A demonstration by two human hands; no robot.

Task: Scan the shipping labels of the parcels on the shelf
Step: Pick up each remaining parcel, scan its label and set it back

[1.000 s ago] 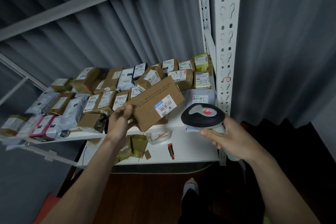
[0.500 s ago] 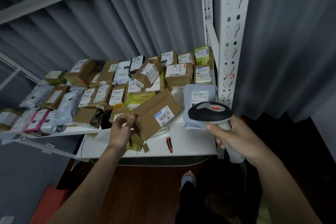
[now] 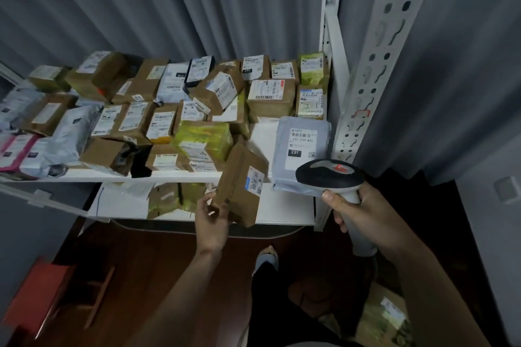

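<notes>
A brown cardboard parcel (image 3: 240,186) with a white barcode label on its right face stands on edge in front of the upper shelf (image 3: 112,175). My left hand (image 3: 212,218) holds it by its lower left corner. My right hand (image 3: 359,213) grips the handle of a black and grey barcode scanner (image 3: 328,175), whose head sits just right of the parcel and over the front edge of a grey mailer bag (image 3: 301,146). Several labelled boxes and bags (image 3: 270,98) cover the shelf behind.
A white perforated upright (image 3: 363,79) stands at the shelf's right end, with grey curtain behind. A lower white shelf (image 3: 282,208) holds a few yellow-green packets (image 3: 163,200). On the dark floor are a red object (image 3: 36,290), my foot (image 3: 265,259) and another parcel (image 3: 387,315).
The brown parcel has come down from over the shelf to in front of its edge and turned from label-up onto its edge. My left hand shifted to its lower corner. The scanner stayed beside it.
</notes>
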